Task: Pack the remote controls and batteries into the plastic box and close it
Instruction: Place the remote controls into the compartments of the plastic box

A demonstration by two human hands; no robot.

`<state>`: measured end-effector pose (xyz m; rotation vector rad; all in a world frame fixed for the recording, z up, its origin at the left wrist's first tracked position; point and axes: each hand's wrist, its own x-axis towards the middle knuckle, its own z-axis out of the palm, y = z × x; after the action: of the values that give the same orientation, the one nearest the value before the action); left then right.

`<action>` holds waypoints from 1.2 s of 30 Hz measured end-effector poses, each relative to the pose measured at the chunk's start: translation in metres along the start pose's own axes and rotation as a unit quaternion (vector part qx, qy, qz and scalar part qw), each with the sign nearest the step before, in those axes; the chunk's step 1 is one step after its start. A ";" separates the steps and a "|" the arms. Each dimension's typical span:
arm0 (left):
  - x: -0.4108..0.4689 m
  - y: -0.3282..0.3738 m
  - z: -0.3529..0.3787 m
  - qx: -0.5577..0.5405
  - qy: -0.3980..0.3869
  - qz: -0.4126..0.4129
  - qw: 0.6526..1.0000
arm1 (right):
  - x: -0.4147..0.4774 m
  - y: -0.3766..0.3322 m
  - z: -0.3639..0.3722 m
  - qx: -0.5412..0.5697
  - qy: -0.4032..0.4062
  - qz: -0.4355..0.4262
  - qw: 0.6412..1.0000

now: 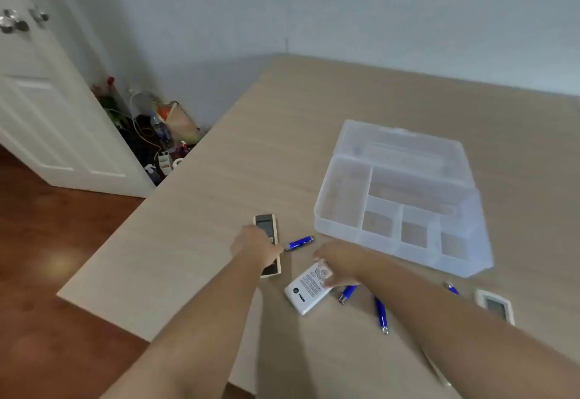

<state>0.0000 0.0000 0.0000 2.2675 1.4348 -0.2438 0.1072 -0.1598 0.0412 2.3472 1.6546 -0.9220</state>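
A clear plastic box (339,207) with several compartments lies open on the table, its lid (401,144) folded back behind it. My left hand (255,246) grips a beige remote (266,226) with a dark screen, which lies left of the box. My right hand (340,265) holds the top end of a white remote (306,292) with grey buttons. Blue batteries lie around them: one (299,243) between my hands, one (346,293) beside the white remote, one (381,315) nearer me. A third remote (496,306) rests at the right, partly hidden by my right forearm.
Another blue battery (452,288) lies near the box's front corner. The wooden table (219,178) ends at its left edge over a dark wood floor. Clutter with a bottle (161,133) sits in the corner by a white door (47,100).
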 end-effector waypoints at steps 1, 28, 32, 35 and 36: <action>0.001 0.001 0.000 -0.008 -0.012 -0.013 1.000 | 0.002 0.001 -0.002 -0.029 -0.010 0.004 1.000; 0.019 0.125 -0.087 -0.124 0.072 0.119 0.982 | -0.052 0.088 -0.140 0.427 0.168 0.011 0.888; 0.014 0.163 -0.060 -0.107 0.027 0.174 0.979 | -0.062 0.132 -0.132 0.587 0.316 0.058 0.743; 0.016 0.177 -0.035 -0.061 -0.005 0.184 0.981 | -0.061 0.159 -0.121 0.637 0.372 0.091 0.669; 0.017 0.179 -0.028 -0.038 -0.011 0.185 0.982 | -0.060 0.167 -0.116 0.647 0.375 0.098 0.657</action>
<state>0.1653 -0.0384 0.0669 2.4033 0.9665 -0.0949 0.2898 -0.2236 0.1280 4.2143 0.6421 -1.5059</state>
